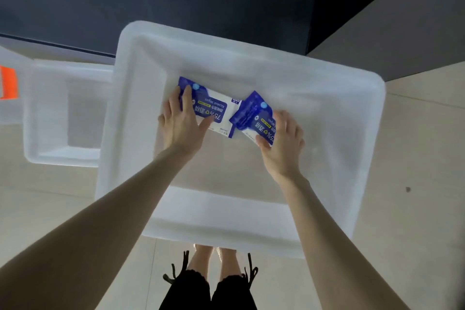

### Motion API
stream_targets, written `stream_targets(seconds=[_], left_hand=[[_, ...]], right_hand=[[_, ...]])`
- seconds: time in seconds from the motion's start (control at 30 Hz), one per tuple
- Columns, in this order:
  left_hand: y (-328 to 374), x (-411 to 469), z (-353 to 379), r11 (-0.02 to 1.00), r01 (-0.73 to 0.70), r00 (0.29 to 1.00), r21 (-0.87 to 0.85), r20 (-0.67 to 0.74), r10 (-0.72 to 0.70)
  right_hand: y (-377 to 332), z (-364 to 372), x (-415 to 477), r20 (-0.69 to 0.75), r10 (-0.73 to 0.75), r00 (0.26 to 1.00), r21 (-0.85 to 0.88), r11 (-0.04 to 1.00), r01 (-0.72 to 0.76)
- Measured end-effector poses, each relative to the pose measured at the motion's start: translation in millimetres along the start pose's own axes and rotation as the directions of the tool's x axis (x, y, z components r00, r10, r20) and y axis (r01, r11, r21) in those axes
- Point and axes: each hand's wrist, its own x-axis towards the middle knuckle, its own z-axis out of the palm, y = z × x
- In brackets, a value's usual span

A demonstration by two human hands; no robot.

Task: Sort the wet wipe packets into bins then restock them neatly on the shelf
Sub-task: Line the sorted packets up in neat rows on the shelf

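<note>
Wet wipe packets, two in blue and white, are seen inside the large bin (352, 113), which stands on the floor (415, 158). At the far left an orange object (8, 83) is cut off by the frame. Just right of it a small bin (47, 108) is set against the large bin's left wall.

The left packet (216, 108) lies flat at the far side of the bin floor. It is covered at its left end by the left hand (181, 123), whose fingers are laid out nearly straight with the thumb spread along the near edge.

The right packet (247, 116) is tilted, and one corner is lapped over the left packet's right end. It is held by the right hand (284, 141), with fingers curled over the top and the thumb tucked under the near edge.

The overlap is judged to be the main risk. If the right packet is lifted, the left one may be dragged askew. If the left one is drawn out under a flat palm alone, it may slide off. The soft film may also be creased by a hard squeeze, which would spoil a neat stack on the shelf.
</note>
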Motion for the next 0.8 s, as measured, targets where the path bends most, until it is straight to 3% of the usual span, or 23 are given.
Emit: stream_targets(seconds=[0.13, 0.23, 0.4, 0.5, 0.6, 0.7, 0.8], left_hand=[[-3.4, 7.1, -0.1, 1.000, 0.005, 0.999, -0.009, -0.052, -0.006], [0.9, 9.1, -5.5, 0.995, 0.040, 0.999, -0.095, 0.012, -0.039], [2.4, -5.0, -19.8, 0.940, 0.197, 0.978, -0.280, 0.128, -0.167], [3.6, -30.1, -38.1, 0.810, 0.354, 0.935, -0.467, 0.184, -0.303], [14.4, -66.5, -73.7, 0.614, 0.436, 0.895, -0.658, 0.244, -0.374], [30.7, -106.0, -118.5, 0.425, 0.473, 0.870, -0.771, 0.335, -0.361], [49.2, -148.7, -184.1, 0.312, 0.455, 0.885, -0.834, 0.383, -0.266]], right_hand=[[2.2, 5.7, 6.3, -0.044, 0.031, 0.999, -0.016, 0.999, -0.031], [0.6, 3.1, 9.3, -0.029, 0.078, 0.997, 0.043, 0.996, -0.076], [-5.9, -15.5, -5.6, 0.109, 0.130, 0.985, 0.357, 0.920, -0.161], [-20.0, -45.2, -28.0, 0.241, 0.141, 0.960, 0.510, 0.823, -0.249], [-42.7, -86.2, -53.8, 0.333, 0.106, 0.937, 0.635, 0.710, -0.306], [-66.8, -126.5, -81.1, 0.412, 0.044, 0.910, 0.711, 0.609, -0.351], [-100.8, -180.8, -118.9, 0.427, -0.012, 0.904, 0.730, 0.595, -0.337]])
